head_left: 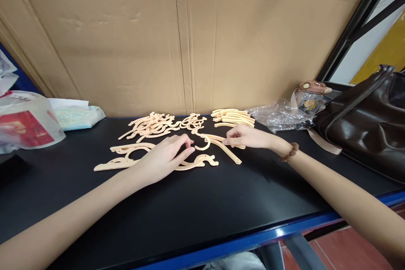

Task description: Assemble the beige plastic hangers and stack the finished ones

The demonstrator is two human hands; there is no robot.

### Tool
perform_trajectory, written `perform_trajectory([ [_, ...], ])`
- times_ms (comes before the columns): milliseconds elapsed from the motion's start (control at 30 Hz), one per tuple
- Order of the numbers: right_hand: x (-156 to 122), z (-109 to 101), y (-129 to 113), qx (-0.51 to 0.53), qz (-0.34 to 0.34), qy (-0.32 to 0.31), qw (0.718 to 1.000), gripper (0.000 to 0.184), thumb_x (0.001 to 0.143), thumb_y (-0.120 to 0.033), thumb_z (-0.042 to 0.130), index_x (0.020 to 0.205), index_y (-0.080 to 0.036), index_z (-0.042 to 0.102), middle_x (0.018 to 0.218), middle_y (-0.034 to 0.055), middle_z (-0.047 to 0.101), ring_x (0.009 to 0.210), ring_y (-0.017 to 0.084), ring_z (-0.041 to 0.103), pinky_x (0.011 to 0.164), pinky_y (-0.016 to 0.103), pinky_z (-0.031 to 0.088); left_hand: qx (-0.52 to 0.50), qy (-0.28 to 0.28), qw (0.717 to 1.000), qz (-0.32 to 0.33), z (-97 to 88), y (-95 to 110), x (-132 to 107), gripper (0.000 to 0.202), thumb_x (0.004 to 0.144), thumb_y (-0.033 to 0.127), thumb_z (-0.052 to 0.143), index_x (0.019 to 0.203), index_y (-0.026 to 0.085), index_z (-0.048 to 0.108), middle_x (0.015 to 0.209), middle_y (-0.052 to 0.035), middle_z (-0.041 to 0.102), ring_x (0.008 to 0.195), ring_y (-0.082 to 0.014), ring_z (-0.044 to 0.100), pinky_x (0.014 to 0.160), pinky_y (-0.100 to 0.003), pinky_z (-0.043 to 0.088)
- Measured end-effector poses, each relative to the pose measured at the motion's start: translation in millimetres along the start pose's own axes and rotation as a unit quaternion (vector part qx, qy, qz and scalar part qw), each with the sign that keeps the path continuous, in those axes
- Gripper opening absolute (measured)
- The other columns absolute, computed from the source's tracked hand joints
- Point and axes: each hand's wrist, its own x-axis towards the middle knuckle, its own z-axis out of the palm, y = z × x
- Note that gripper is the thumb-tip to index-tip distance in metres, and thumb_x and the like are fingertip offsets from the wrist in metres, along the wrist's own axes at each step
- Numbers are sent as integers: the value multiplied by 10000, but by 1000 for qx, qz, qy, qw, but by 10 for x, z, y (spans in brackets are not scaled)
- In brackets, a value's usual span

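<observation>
My left hand (166,152) is closed, its thumb and fingertips curled at the tip of a cream plastic hook (207,143). This hook meets two slim curved hanger arms (226,150) that slant off to the right. My right hand (242,136) pinches near the upper of these arms, its fingertips partly hidden. Beneath and beside my left hand lie larger hanger pieces (110,164), partly covered by it. Behind the hands are a heap of loose hanger parts (152,126), a small cluster of hooks (192,121) and a stack of curved arms (232,117).
A cardboard sheet (126,42) rises behind the black table (202,211). At left stand a clear plastic tub (28,120) and a soft packet (79,116). Crumpled clear plastic (278,116), a strapped bottle (310,101) and a dark bag (367,122) occupy the right side.
</observation>
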Motion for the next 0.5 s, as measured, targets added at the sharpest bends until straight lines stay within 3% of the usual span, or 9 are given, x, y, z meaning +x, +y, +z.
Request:
perform_trajectory([
  [133, -1, 3, -6, 16, 20, 34, 999, 497, 873, -551, 489, 565, -162, 469, 504, -46, 426, 480, 75, 339, 494, 245, 249, -4, 52, 999, 1, 3, -27, 9, 350, 942, 538, 342, 1044, 246, 504, 1150, -30, 624, 1063, -238, 582, 901, -393, 466],
  [300, -5, 24, -63, 31, 13, 32, 999, 513, 867, -575, 488, 562, -166, 439, 525, -47, 394, 498, 79, 331, 505, 250, 247, 29, 98, 993, 61, 22, -75, 31, 378, 911, 520, 446, 1153, 237, 509, 1122, -47, 644, 1028, -228, 606, 885, -361, 480],
  [500, 4, 56, -103, 32, -5, 16, 999, 470, 871, -523, 493, 569, -169, 427, 527, -52, 338, 508, 81, 291, 500, 253, 209, 88, 122, 979, 139, -29, -12, 27, 263, 967, 370, 396, 961, 219, 611, 972, -31, 665, 888, -189, 601, 800, -315, 451],
])
